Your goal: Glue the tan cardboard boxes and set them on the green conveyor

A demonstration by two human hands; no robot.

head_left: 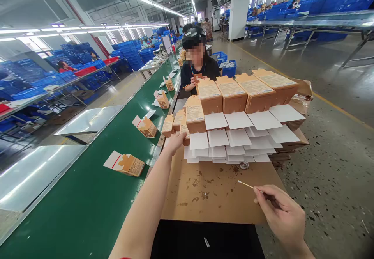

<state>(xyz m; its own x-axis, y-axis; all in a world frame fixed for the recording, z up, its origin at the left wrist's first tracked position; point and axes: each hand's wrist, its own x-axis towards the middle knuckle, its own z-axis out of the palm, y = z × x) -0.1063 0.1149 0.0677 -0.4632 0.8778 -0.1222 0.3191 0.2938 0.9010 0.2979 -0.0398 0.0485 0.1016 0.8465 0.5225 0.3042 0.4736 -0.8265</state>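
Two bare hands were observed above a bench [222, 200] surfaced in brown board. A cotton swab [246, 184] is held in the right hand [280, 210], its stick pinched between thumb and forefinger; its white tip is pointed to the left, over the board and clear of the cartons. The left hand [174, 142] is extended forward to the left edge of the bench, where a small brown carton [184, 131] is touched at the near end of a group. The fingertips are partly hidden, so whether this hand is clamped on the carton cannot be told.

Behind and to the right of that carton, larger brown cartons [233, 89] are stacked in layers, their white flaps [239, 119] projected toward the viewer. A small ring-shaped roll [243, 165] is located on the board just below the flaps. Dark stains and scuffs are noted on the board's bare part.

Along the left side of the bench a green conveyor belt [84, 200] is run. Cartons with raised flaps are spaced along it in a line, the nearest belt carton [133, 164] being laid on its side. Beyond the stack, a small brown box [198, 78] is held by a co-worker [201, 68] in dark clothing. Blue crates [229, 68] are placed on the floor behind.
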